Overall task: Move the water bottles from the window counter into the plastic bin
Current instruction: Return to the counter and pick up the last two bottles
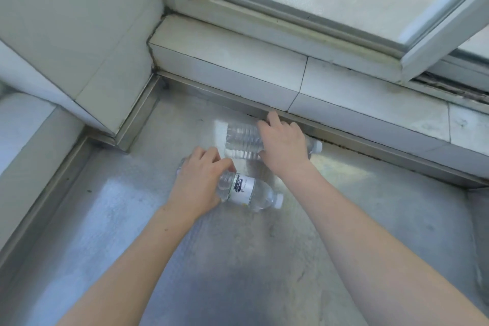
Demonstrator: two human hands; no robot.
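Two clear plastic water bottles lie on their sides on the steel counter [238,259] below the window. The near bottle [251,192] has a white label and a white cap pointing right; my left hand [198,182] is closed around its base end. The far bottle [242,140] is ribbed, lies close to the tiled ledge, and its white cap shows to the right of my wrist. My right hand [283,143] lies over its middle with fingers curled around it. The plastic bin is not in view.
A white tiled ledge [264,74] runs behind the counter under the window frame [317,21]. A tiled wall corner [92,61] juts in at the left. A raised steel lip borders the counter's left side.
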